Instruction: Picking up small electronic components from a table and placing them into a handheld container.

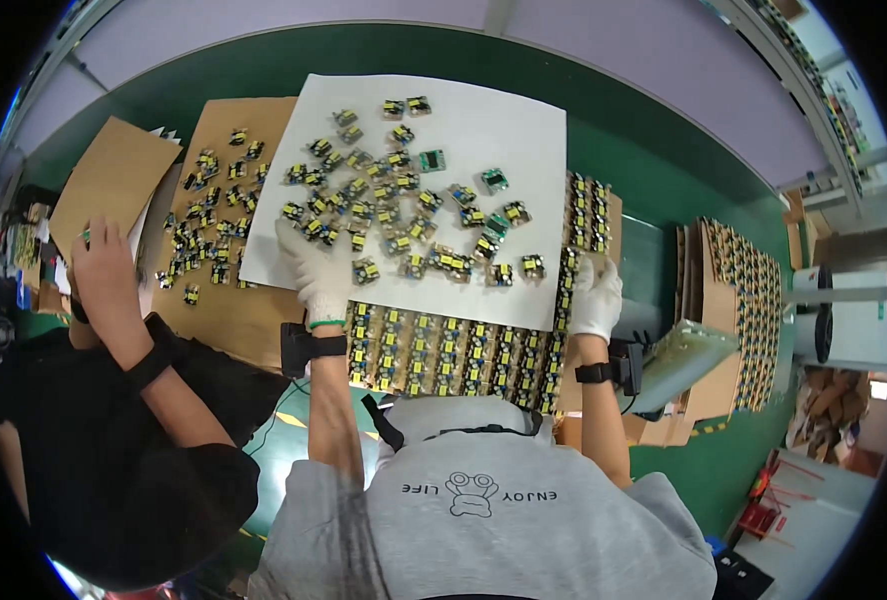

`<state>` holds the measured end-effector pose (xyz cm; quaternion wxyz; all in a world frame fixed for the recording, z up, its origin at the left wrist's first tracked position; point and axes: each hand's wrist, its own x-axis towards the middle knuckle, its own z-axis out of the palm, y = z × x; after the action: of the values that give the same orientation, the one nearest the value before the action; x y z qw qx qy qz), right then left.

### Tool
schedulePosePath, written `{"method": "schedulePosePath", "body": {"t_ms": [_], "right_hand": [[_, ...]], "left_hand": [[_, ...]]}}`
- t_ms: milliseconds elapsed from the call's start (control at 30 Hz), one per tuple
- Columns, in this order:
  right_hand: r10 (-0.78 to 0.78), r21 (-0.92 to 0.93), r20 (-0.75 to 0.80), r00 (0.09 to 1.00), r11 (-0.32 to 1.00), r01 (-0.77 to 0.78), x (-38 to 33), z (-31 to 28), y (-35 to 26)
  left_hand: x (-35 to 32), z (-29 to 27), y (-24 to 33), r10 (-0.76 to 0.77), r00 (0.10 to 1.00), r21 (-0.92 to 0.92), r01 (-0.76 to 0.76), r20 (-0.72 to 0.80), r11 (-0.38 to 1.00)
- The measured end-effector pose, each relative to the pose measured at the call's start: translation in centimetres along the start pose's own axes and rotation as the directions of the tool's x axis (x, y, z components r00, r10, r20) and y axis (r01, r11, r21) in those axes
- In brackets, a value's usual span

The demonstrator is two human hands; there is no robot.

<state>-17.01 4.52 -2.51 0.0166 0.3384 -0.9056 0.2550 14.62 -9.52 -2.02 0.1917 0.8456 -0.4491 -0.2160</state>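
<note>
My left hand [320,275], in a white knitted glove, lies over the lower left part of a white sheet [484,135]. Its fingers are stretched out beside several small circuit boards [366,270] with yellow-topped parts. The boards lie scattered over the sheet, a few with their green side up. At the sheet's right edge is my gloved right hand [596,300], fingers pointing away from me and somewhat apart, with nothing seen in them. Next to it run neat rows of similar circuit boards [479,350], partly covered by the sheet.
On the left, a co-worker's bare hand [109,265] is at a brown cardboard sheet [114,190]. More loose boards lie on brown cardboard [229,325] between us. At right stands a stack of cardboard layers [699,300] with boards in rows. The table [654,160] is green.
</note>
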Motion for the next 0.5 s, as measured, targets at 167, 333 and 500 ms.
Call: {"method": "schedulePosePath", "body": {"t_ms": [167,333,500], "right_hand": [[0.287,0.087,0.384,0.877,0.935,-0.344,-0.2,0.7,4.0],[0.258,0.266,0.597,0.759,0.83,-0.49,0.3,2.5,4.4],[0.213,0.419,0.283,0.935,0.849,-0.32,-0.9,1.9,6.2]], "left_hand": [[-1.5,0.9,-1.6,0.339,0.884,-0.149,-0.401,-0.32,0.904],[-2.2,2.9,-2.4,0.437,0.842,-0.154,-0.5,-0.316,0.852],[0.2,1.8,-3.9,0.27,0.926,-0.375,-0.357,-0.265,0.855]]}}
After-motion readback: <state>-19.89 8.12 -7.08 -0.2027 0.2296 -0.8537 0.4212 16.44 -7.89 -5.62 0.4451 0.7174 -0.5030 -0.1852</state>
